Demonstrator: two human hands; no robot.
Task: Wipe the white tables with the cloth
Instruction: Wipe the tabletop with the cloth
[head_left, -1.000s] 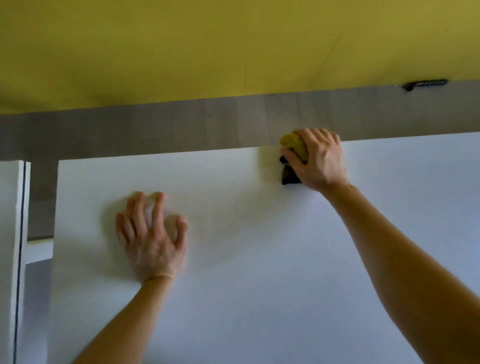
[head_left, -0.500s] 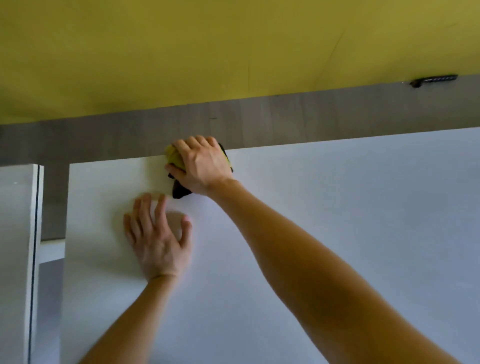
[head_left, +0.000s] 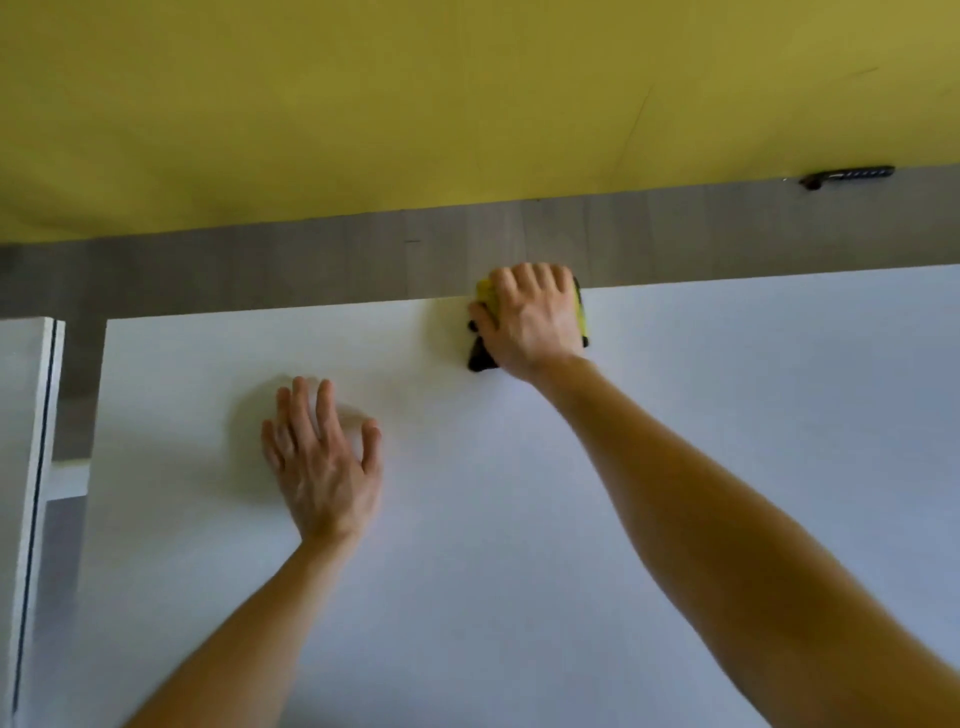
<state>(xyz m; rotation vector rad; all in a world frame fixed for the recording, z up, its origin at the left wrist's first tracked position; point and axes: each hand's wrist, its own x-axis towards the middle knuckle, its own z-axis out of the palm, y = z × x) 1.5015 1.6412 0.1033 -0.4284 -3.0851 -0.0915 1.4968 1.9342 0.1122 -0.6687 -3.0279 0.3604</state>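
Yellow wall (head_left: 467, 104) is filling the top of the view, and a strip of grey wood-grain floor (head_left: 311, 265) is running below it, behind the far edge of the white table (head_left: 519, 545). At the far left a second white table (head_left: 23, 415) is showing as a narrow slice, standing apart from the main one with floor between them. Moving right, the left hand (head_left: 322, 462) is lying flat on the tabletop, fingers straight and spread wide, holding nothing; it seems to be bracing the person's lean. Further right, the right hand (head_left: 535, 317) is pressing the cloth (head_left: 485, 293) down at the table's far edge, with the fingers curling over the wad and reaching the rim. At the far right a small dark object (head_left: 847, 176) is lying at the foot of the wall; what it is I cannot tell.

The cloth is looking soft, light and limp, so it is likely to be bunching and slipping under the palm rather than holding a shape. The best hold is probably a flat palm on top of the wad with the fingers hooking its far side. It is showing bright yellow beside the knuckles and black where a corner is poking out below the thumb, toward the wrist. Most of it is hiding under the hand.
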